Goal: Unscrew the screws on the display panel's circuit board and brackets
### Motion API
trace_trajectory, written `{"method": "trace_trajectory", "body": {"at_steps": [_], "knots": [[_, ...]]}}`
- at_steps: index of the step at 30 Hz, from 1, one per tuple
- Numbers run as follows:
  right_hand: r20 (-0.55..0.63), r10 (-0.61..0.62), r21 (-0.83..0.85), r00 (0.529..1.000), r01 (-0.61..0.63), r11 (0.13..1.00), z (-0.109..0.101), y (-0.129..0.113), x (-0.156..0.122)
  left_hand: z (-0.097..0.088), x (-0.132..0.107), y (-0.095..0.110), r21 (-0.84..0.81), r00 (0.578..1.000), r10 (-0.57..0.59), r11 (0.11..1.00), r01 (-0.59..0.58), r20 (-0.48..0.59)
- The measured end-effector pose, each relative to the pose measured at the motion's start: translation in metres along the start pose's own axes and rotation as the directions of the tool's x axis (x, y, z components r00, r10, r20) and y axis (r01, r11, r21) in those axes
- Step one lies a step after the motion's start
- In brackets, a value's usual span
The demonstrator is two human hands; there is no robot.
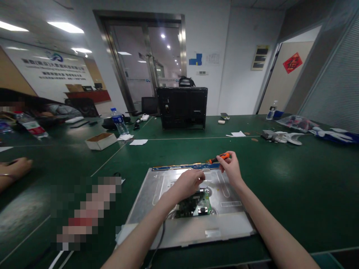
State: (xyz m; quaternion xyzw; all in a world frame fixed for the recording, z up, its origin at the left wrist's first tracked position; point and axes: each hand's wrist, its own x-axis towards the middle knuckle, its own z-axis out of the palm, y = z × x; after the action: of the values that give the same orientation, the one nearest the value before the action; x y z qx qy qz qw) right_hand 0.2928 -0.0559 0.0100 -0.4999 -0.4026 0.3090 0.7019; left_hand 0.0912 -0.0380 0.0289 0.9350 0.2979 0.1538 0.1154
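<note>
Now, at the green table [280,179]: metal panel [157,194] flat near the front edge, circuit board [196,205] on its middle. Right hand [231,168]: grip closed on orange screwdriver [220,157], held over the panel's far edge. Left hand [187,183]: fingers curled down just above the circuit board; grip pinching or merely touching, cannot tell. Farther back: black monitor shell [182,107] upright, water bottle [119,121], cardboard box [101,141]. Far left: another person's hand [15,168] on the table.

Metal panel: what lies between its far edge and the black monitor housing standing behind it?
In the head view, only bare green table, crossed by a thin pale line, separates the metal panel from the black monitor housing.
</note>
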Motion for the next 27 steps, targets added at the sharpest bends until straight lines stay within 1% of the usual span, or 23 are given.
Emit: {"method": "trace_trajectory", "body": {"at_steps": [5,8,12,17,24,27], "knots": [[-0.01,-0.014,0.002,1.0,0.014,1.0,-0.002,-0.002,0.002,0.008,0.013,0.009,0.033,0.998,0.025,0.999,-0.027,0.059],[-0.009,-0.016,0.0,1.0,0.016,1.0,-0.002,-0.004,0.001,0.012,0.011,0.01,0.084,0.997,0.019,0.996,-0.026,0.075],[0.009,-0.02,-0.004,1.0,0.02,1.0,0.0,-0.006,-0.002,0.012,0.003,0.009,0.161,0.998,0.02,0.987,-0.029,0.058],[0.015,-0.017,-0.006,1.0,0.017,1.0,0.001,-0.006,-0.002,0.013,0.0,0.011,0.258,0.994,0.054,0.963,-0.077,0.094],[0.018,-0.021,-0.009,1.0,0.022,1.0,-0.001,-0.004,-0.001,0.014,0.001,0.015,0.268,0.984,0.071,0.957,-0.114,0.164],[0.024,-0.026,-0.009,0.999,0.026,1.0,-0.001,-0.003,-0.001,0.015,0.0,0.015,0.273,0.982,0.069,0.955,-0.115,0.174]]}}
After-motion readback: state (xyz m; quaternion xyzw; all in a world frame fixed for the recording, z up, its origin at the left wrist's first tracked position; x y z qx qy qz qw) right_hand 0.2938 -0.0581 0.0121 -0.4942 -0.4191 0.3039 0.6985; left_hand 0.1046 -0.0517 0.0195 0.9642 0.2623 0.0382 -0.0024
